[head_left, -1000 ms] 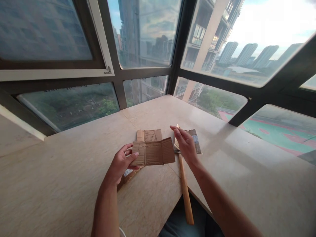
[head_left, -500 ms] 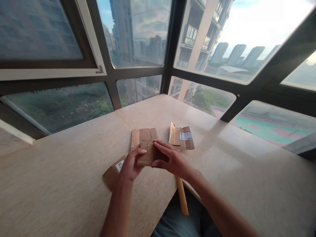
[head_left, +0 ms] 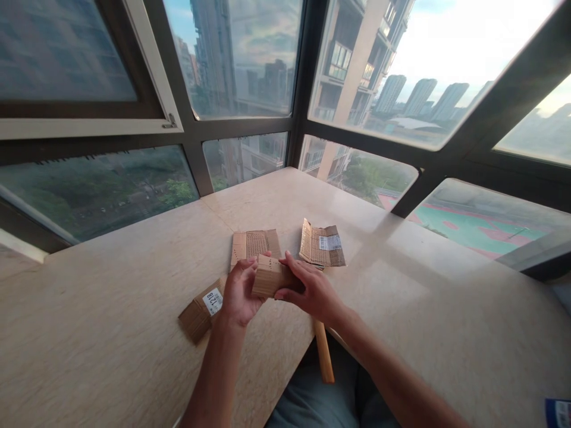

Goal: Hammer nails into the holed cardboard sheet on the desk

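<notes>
Here, the beige stone countertop is spreading out beneath the folded cardboard piece, which is being held just above it in front of the person. Both forearms are reaching forward and converging on that folded piece. The left hand is gripping its left side, fingers curling over the top edge. The right hand is clasping its right end, palm down, wrist bending inward.

Just beyond the folded piece, a flat perforated cardboard sheet is lying on the stone. Beyond it to the right, a creased cardboard sheet with a white label is lying too. Left of the folded piece, beside the left wrist, a stickered cardboard bundle is resting. Nearer than it, a wooden handle is jutting out over the countertop's edge from under the right wrist.
</notes>
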Tool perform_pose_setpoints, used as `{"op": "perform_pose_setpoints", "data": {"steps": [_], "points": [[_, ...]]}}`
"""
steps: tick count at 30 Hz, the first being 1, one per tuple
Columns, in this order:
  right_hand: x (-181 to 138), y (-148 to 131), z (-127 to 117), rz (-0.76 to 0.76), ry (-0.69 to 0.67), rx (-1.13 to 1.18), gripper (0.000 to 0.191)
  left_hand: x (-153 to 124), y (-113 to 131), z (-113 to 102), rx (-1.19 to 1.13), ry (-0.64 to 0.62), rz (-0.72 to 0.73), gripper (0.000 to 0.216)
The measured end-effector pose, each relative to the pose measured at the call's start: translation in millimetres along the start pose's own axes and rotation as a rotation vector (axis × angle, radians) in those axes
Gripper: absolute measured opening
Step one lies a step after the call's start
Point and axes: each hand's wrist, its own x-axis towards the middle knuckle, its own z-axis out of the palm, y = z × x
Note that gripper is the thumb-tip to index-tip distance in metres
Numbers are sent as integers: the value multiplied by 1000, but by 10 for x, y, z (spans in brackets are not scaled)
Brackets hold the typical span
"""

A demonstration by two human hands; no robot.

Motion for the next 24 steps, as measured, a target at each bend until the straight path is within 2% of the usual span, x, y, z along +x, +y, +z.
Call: {"op": "perform_pose_setpoints", "data": {"steps": [3, 7, 10, 14, 19, 22, 24], "points": [[-13, 21, -44, 18, -18, -23, 91, 40, -57, 9, -39, 0, -24, 56], [-19, 11, -130, -52, -11, -90, 90, 89, -181, 54, -8, 10, 28, 43], [-67, 29, -133, -81, -24, -122, 90, 116, -266, 100, 28, 3, 53, 47], [-251, 65, -191, -61, -29, -153, 91, 131, -368, 202, 79, 22, 14, 56], [-750, 41, -630, 34, -8, -272, 112, 53, -559, 471, 214, 1, -20, 57], [-1213, 18, -981, 139, -26, -378, 123, -28, -750, 704, 260, -63, -54, 63], [-1569, -5, -1203, 215, -43, -419, 123, -93, -929, 905, 280, -128, -107, 64]]}}
